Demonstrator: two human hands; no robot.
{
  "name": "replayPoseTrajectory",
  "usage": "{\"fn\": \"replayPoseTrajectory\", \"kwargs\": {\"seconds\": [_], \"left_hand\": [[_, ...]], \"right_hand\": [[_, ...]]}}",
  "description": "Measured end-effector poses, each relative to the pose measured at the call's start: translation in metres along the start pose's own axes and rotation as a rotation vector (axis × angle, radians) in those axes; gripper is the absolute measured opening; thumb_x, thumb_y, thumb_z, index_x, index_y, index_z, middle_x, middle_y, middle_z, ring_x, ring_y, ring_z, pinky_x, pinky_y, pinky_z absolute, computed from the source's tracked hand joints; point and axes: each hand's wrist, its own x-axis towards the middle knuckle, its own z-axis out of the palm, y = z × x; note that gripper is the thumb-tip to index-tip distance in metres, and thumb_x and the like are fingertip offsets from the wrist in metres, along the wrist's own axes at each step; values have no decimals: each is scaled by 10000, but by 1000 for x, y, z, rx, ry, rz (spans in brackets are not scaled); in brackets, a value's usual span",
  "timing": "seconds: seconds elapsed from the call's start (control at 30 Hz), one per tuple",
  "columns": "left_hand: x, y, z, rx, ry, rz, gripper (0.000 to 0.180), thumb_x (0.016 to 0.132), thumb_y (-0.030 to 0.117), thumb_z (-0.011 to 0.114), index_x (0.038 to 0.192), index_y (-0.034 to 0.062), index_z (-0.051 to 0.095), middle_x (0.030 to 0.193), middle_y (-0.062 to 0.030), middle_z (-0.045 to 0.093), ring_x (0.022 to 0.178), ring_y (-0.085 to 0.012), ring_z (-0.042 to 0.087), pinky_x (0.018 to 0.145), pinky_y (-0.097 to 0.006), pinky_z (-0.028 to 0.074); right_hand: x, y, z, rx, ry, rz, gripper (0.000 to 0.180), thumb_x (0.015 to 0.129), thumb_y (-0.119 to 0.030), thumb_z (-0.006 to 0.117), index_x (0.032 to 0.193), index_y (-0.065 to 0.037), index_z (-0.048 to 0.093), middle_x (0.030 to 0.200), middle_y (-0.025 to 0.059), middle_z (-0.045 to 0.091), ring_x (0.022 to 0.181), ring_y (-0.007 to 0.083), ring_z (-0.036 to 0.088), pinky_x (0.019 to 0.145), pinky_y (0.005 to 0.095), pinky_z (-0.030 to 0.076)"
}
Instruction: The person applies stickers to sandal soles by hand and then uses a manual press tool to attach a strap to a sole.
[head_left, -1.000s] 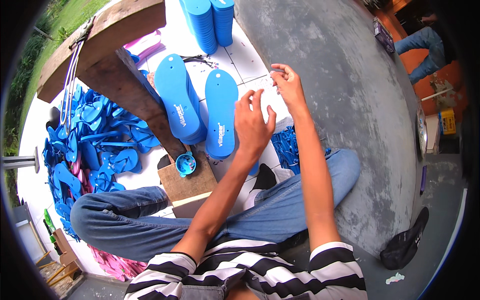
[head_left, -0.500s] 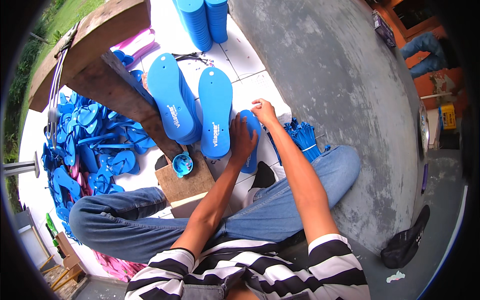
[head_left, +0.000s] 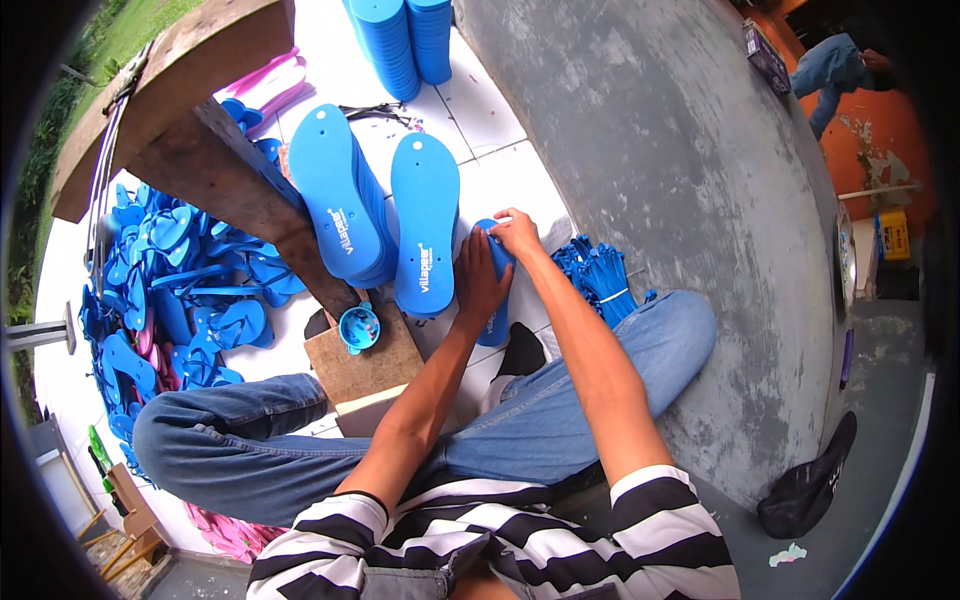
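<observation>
My left hand [head_left: 482, 275] lies along a small blue flip-flop sole [head_left: 493, 330], its fingers stretched toward the toe end. At that toe end my right hand [head_left: 516, 233] has its fingertips pinched together against the sole. Whatever is between them is too small or hidden to make out. Left of my left hand stands a stack of larger blue soles [head_left: 427, 220], with a taller blue stack [head_left: 342, 200] beside it. A bundle of blue straps [head_left: 597, 278] lies to the right of my right forearm.
A heavy wooden post [head_left: 230, 180] leans at the left, above a wooden board [head_left: 370, 350] with a small blue bowl [head_left: 360, 328] on it. Finished blue flip-flops [head_left: 180, 270] heap beyond. More blue stacks [head_left: 400, 45] stand at the back. Another person's jeans [head_left: 830, 75] show far right.
My right hand has come down and left from beyond the small sole onto its toe end. My left hand stays on the sole. The far person's legs have shifted.
</observation>
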Motion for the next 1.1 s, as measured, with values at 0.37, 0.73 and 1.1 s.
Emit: {"fn": "replayPoseTrajectory", "kwargs": {"seconds": [0.37,0.73,1.1], "left_hand": [[3,6,-1,96,0,22,857,837,375,728,1499,-30,364,1552,-224,378,1405,-397,380,1101,-548,352],[19,15,1,264,-261,-53,1017,788,458,756,1527,-61,288,1532,-277,285,1335,-491,369,1071,-548,400],[9,50,-30,8,-118,68,1018,693,302,792,1488,-123,317,1552,-394,186,1336,-582,341,1122,-596,355]], "right_hand": [[-9,-12,-1,-144,67,0,294,815,-167,768,1098,-122,697,966,94,771,920,245,740,821,381,570],[-38,-119,-43,-296,299,-447,356,889,-237,667,1215,-96,640,989,151,735,958,379,703,846,484,544],[-154,-248,-141,-82,632,-842,277,939,-183,675,1188,-64,666,910,117,738,740,220,700,686,361,549]]}}
